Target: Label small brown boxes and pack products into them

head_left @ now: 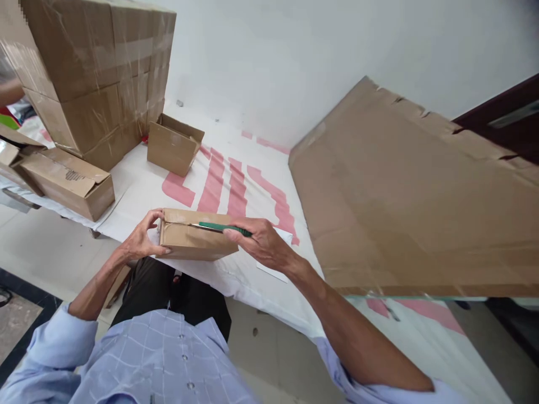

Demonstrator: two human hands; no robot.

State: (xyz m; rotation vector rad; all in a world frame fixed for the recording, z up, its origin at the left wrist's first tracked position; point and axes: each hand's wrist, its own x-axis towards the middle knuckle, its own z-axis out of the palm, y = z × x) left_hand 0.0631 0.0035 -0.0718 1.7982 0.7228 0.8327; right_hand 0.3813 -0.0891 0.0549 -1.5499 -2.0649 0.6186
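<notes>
A small cardboard box (pixel 202 248) sits near the table's front edge, its long side towards me. My left hand (pixel 145 237) grips the left end, fingers on the upper edge and thumb low on the near face. Wrapped around a green-handled knife (pixel 217 226), my right hand (pixel 263 242) is over the box's right end. The knife's thin silver tip points left and meets the seam along the top of the box. How deep the tip goes cannot be seen. A white sheet of paper (pixel 273 272) lies partly under my right wrist.
Taped cartons (pixel 95 112) stand stacked at the back left, beside a small open box (pixel 172 148). Another long box (pixel 69 179) lies at the left edge. A large cardboard sheet (pixel 412 207) covers the right side. Another person's arm (pixel 10 91) shows at far left.
</notes>
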